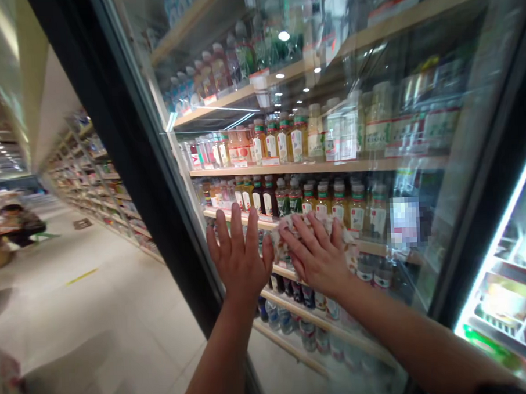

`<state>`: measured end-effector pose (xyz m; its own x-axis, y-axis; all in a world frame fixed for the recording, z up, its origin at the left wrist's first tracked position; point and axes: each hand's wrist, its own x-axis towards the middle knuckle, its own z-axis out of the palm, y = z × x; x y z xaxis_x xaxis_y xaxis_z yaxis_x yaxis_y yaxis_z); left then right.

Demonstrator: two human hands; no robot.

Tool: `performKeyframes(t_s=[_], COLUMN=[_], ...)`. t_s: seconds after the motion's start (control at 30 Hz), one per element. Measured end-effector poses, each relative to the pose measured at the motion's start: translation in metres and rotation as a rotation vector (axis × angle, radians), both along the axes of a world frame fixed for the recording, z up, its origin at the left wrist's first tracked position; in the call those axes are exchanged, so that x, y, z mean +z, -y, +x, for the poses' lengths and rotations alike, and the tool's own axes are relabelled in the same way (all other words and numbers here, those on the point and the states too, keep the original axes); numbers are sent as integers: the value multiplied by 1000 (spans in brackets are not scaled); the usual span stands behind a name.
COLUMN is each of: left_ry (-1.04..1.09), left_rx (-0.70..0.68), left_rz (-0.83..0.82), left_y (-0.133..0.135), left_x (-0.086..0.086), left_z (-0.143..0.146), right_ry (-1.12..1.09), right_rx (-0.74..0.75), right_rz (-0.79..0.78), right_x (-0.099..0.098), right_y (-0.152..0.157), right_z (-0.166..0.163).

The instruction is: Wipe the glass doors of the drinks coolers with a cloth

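Observation:
Both my hands rest on the glass door (pixel 372 99) of a drinks cooler. My left hand (pixel 239 256) lies flat on the glass with its fingers spread and holds nothing. My right hand (pixel 318 252) presses a crumpled patterned cloth (pixel 286 236) against the glass, fingers stretched out over it. Behind the glass stand rows of bottled drinks (pixel 286 141) on wooden shelves (pixel 314 167).
The door's black frame (pixel 125 133) runs down on the left. A lit cooler compartment (pixel 511 290) stands on the right. To the left a store aisle (pixel 87 274) runs back past stocked shelves (pixel 97 187), and a person (pixel 20 222) sits far off.

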<state>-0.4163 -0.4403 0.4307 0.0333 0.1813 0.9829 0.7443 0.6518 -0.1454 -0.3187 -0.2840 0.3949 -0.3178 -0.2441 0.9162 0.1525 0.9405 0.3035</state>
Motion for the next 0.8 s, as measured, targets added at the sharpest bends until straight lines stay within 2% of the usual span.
performKeyframes(t_s=[0.1, 0.2, 0.33, 0.43, 0.5, 0.57, 0.63, 0.73, 0.8], left_ry=[-1, 21, 64, 75, 71, 55, 37, 55, 70], left_rx=[-5, -12, -33, -59, -67, -54, -41, -49, -57], left_rz=[-4, -16, -17, -3, -3, -7, -5, 19, 25], left_y=[1, 2, 1, 1, 1, 1, 0, -1, -1], left_x=[1, 2, 0, -2, -2, -3, -2, -2, -2], left_z=[-3, -5, -6, -7, -7, -7, -7, -7, -7], right_ry=[64, 66, -70, -156, -148, -128, -158, -259, -279], right_rx=[30, 17, -87, -167, -190, -186, -178, -176, -183], right_rz=[102, 141, -54, -159, -144, -93, -80, -168, -232], right_x=[-20, -16, -4, -22, -39, -47, -42, -30, -33], right_y=[-5, -21, -50, -67, -78, -90, -104, -122, -131], right_z=[2, 9, 21, 30, 35, 42, 48, 56, 61])
